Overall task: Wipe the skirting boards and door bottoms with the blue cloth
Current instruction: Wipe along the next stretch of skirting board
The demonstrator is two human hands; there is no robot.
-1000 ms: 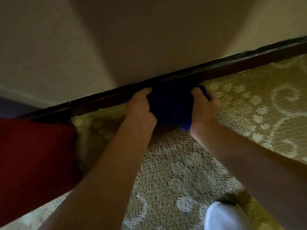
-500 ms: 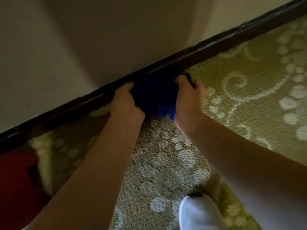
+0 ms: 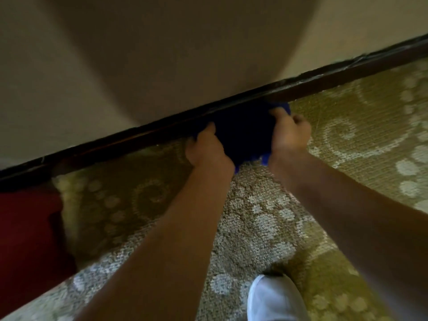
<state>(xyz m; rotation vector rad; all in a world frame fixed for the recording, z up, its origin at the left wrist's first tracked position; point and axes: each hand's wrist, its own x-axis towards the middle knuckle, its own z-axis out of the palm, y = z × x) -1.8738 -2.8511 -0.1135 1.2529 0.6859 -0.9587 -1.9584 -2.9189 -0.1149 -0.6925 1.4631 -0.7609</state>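
A dark blue cloth is bunched against the dark wooden skirting board, which runs diagonally from lower left to upper right under a beige wall. My left hand grips the cloth's left side with curled fingers. On the cloth's right side my right hand holds it the same way. Both hands press the cloth onto the board; the board behind it is hidden.
Patterned green and beige carpet covers the floor. A red object stands at the left against the skirting. A white shoe is at the bottom edge, right of centre.
Both hands and the cloth have slid to the right along the skirting board, away from the red object. The grip on the cloth is unchanged.
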